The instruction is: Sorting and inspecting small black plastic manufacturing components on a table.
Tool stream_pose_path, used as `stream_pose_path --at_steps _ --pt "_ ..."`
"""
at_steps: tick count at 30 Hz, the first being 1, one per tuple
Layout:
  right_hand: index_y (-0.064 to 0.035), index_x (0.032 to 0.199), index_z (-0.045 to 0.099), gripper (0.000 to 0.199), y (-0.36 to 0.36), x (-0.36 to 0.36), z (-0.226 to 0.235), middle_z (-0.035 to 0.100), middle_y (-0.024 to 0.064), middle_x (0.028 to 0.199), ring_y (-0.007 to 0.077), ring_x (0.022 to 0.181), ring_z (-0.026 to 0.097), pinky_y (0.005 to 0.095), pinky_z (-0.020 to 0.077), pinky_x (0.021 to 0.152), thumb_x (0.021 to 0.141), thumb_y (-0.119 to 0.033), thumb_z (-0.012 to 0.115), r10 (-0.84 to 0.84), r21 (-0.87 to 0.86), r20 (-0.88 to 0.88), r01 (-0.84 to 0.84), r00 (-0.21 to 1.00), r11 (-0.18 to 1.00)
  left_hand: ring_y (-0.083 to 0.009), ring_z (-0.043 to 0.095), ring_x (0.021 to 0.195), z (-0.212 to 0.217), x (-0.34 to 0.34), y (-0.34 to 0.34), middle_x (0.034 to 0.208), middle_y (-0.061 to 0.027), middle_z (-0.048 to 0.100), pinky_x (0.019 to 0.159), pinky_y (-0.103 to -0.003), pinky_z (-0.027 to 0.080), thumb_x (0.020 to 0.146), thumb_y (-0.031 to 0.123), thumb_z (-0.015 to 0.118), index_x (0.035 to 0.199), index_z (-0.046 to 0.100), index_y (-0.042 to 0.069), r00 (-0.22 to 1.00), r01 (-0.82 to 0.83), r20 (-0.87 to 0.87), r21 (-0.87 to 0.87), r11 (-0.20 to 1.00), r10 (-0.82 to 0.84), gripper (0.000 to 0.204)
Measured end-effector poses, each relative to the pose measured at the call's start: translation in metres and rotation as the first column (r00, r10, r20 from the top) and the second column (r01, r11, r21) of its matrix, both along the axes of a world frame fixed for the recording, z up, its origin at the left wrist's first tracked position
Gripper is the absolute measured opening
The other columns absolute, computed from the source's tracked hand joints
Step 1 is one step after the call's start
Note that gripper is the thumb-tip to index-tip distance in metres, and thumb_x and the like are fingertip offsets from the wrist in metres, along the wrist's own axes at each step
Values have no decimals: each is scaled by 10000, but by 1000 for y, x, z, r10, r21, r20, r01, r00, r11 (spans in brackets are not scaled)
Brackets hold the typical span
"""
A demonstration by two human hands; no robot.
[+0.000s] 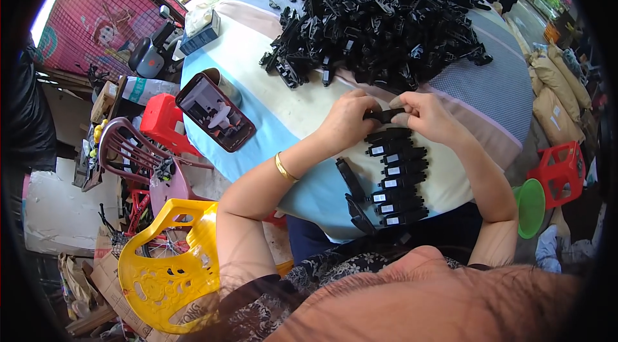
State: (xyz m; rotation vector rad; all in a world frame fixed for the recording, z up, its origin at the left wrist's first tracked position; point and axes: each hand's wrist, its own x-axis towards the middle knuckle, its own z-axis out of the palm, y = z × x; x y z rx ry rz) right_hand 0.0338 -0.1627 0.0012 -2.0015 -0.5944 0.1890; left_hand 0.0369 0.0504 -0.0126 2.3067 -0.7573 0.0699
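Observation:
Between my two hands is a small black plastic part [386, 115], held level above the cloth-covered table [290, 116]. My left hand [349, 120] pinches its left end, and my right hand [426, 116] grips the right end with fingers and thumb. Just below my hands lies a column of several similar black parts [400, 182], stacked side by side, most with a small white label. Left of that column are two loose black pieces [349, 178], one below the other. A large heap of black plastic parts [386, 26] covers the far side of the table.
On the table's left a phone [215, 113] leans against a can [226, 87], with a tissue box [201, 34] beyond. A yellow chair [161, 284], a pink chair [168, 190] and a red stool [164, 124] stand left; another red stool [557, 173] and a green bin [531, 210] right.

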Motion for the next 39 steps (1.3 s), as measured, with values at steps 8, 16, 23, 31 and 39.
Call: stream_pose_path --at_steps 8,16,23,31,39 --pt "32 868 631 185 -10 -3 5 549 104 839 278 805 573 375 471 682 688 59 594 97 -322 556 107 825 941 -277 643 740 3 -1 4 850 -142 616 708 -333 526 685 34 674 864 676 -12 998 -48 -40 1 999 48 184" --pt "30 793 598 159 -8 6 -10 539 109 807 291 755 557 376 448 632 640 68 580 188 -229 538 -72 822 971 -250 623 704 4 1 -5 802 -123 611 647 -335 498 685 38 699 818 663 -26 992 25 -123 -72 997 -34 152" --pt "10 715 636 47 -16 12 12 587 124 708 253 662 590 355 461 615 673 15 617 281 -236 179 -236 943 943 -236 590 768 19 15 3 825 -108 614 701 -335 487 767 223 735 954 659 12 906 298 -323 32 954 -273 291" --pt "-51 947 670 212 -76 68 -19 630 116 928 287 800 630 352 516 714 775 4 560 -508 92 658 610 556 787 -287 564 893 -12 36 -30 954 -114 505 715 -379 503 763 85 583 1122 609 119 900 -91 434 260 961 -33 362" --pt "-52 1245 521 428 -173 122 -58 482 196 1314 396 1196 449 447 364 1019 838 -173 573 -700 -126 626 931 342 342 -262 532 944 -5 38 -37 972 -75 543 806 -351 447 702 62 617 957 550 69 817 2 550 297 955 -173 263"
